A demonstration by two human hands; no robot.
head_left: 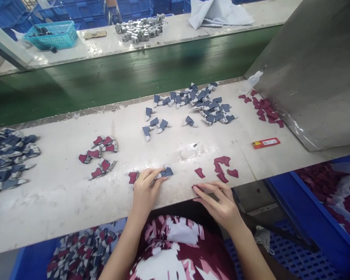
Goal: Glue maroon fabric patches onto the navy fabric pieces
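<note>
My left hand (146, 188) is closed, thumb and fingers pinching a blue-and-grey plastic part (167, 171) just above the white worktop. Beside its knuckles lies a grey part with a maroon face (133, 177), partly hidden by the hand. Near the table's front edge, my right hand (220, 200) pinches a small maroon piece (196, 187), mostly covered by the fingertips. Several loose maroon pieces (218, 167) lie just beyond the right hand. A clear small bottle with a dark tip (189, 151) lies between the hands, farther back.
Blue-and-grey parts (210, 105) lie scattered at the back, with another heap (8, 159) at far left. Maroon-faced parts (95, 154) lie left of centre. Maroon pieces (265, 109) and an orange packet (266, 143) are at right, near a metal panel (312, 77). Blue bins (326, 210) stand below.
</note>
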